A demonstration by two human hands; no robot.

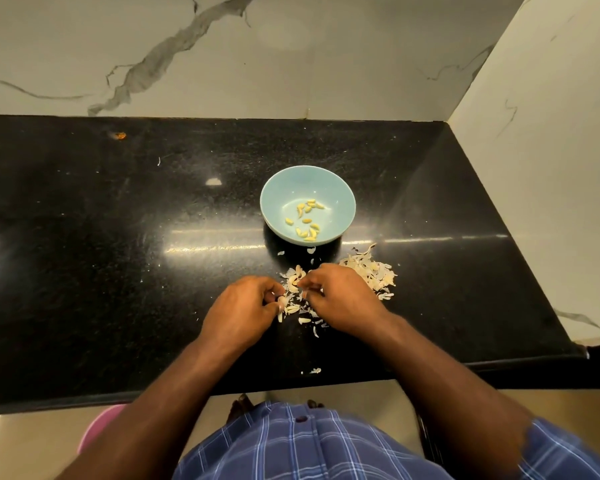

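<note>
A light blue bowl stands on the black counter and holds several peeled yellow garlic cloves. In front of it lie unpeeled garlic cloves mixed with papery skins. My left hand pinches a garlic clove at its fingertips. My right hand rests beside it with fingers curled over the cloves; what they hold is hidden. A heap of peeled skins sits to the right of my right hand.
The black stone counter ends at a marble wall behind and on the right. Its front edge runs near my body. A small orange speck lies far left. A pink object shows below the counter edge.
</note>
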